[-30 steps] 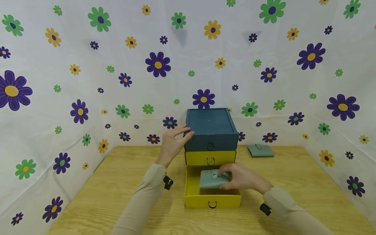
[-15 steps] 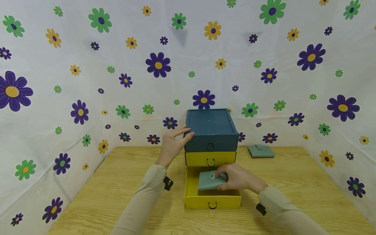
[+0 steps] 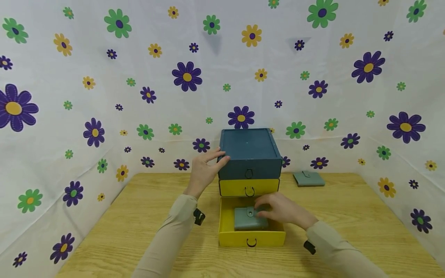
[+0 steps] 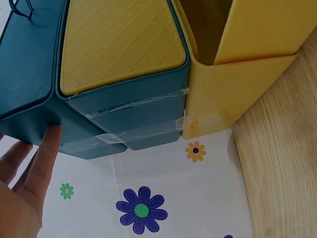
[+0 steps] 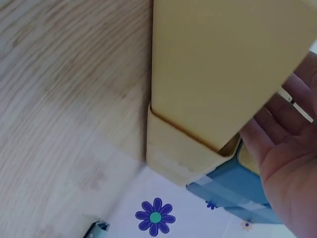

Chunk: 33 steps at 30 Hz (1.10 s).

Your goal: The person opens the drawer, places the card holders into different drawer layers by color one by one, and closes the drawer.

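Observation:
In the head view, a grey-green snap-tab wallet [image 3: 245,220] lies in the pulled-out bottom yellow drawer [image 3: 227,238]. My right hand [image 3: 283,208] is over the drawer, loosely bent fingers overlapping the wallet's upper right corner without gripping it. The drawer's side hides the wallet in the right wrist view, where the palm [image 5: 292,168] shows above that wall. My left hand [image 3: 202,172] rests its fingertips against the left side of the blue top unit [image 3: 248,144]; the left wrist view shows its fairly straight fingers [image 4: 42,163] touching that side.
A second grey-green wallet [image 3: 308,178] lies on the wooden table [image 3: 146,224] at the back right. The middle yellow drawer [image 3: 248,187] is closed beneath the blue unit. A flower-patterned white curtain [image 3: 156,123] encloses the back and sides.
The wallet has come down from a tilted position in my right hand to lie in the drawer, slightly left and nearer the front. The fingers have loosened off it. My left hand stays put.

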### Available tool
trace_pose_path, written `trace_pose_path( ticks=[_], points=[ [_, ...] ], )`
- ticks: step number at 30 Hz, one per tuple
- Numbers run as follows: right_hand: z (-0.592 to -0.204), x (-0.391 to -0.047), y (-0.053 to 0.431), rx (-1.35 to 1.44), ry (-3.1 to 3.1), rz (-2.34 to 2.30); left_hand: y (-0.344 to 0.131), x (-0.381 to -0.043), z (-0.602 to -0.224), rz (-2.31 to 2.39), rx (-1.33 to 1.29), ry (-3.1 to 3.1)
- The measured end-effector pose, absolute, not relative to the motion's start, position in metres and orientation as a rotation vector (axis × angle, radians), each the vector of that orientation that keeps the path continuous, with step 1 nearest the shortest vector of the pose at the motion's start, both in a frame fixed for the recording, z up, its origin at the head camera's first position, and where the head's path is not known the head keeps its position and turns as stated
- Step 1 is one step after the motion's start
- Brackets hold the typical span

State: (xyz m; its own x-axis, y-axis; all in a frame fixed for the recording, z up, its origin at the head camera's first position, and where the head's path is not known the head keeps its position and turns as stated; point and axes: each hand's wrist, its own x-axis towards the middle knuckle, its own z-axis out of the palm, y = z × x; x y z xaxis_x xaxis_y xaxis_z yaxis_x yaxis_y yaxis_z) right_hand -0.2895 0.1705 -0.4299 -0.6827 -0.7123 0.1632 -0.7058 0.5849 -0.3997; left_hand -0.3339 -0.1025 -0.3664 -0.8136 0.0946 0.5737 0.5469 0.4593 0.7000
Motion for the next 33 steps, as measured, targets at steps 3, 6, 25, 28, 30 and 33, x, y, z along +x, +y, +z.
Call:
trace_pose_path(
  ticks=[3, 6, 25, 28, 30, 33],
  points=[
    [-0.428, -0.290, 0.175, -1.235, 2.799, -0.709, -0.102, -0.335, -0.367, -1.316, -0.535, -2.250],
    [-0.426, -0.289, 0.180, -1.230, 2.805, -0.751, -0.103, -0.334, -0.367, -1.312, -0.536, -2.249],
    [-0.423, -0.293, 0.213, -1.240, 2.932, -1.130, -0.101, -0.338, -0.368, -1.307, -0.543, -2.246],
    [-0.424, -0.295, 0.220, -1.227, 2.972, -1.185, -0.101, -0.336, -0.368, -1.304, -0.544, -2.245],
    [-0.425, -0.297, 0.225, -1.203, 2.997, -1.209, -0.101, -0.335, -0.368, -1.315, -0.538, -2.244],
    [-0.426, -0.299, 0.232, -1.162, 3.041, -1.232, -0.101, -0.334, -0.367, -1.334, -0.529, -2.245]
  ],
)
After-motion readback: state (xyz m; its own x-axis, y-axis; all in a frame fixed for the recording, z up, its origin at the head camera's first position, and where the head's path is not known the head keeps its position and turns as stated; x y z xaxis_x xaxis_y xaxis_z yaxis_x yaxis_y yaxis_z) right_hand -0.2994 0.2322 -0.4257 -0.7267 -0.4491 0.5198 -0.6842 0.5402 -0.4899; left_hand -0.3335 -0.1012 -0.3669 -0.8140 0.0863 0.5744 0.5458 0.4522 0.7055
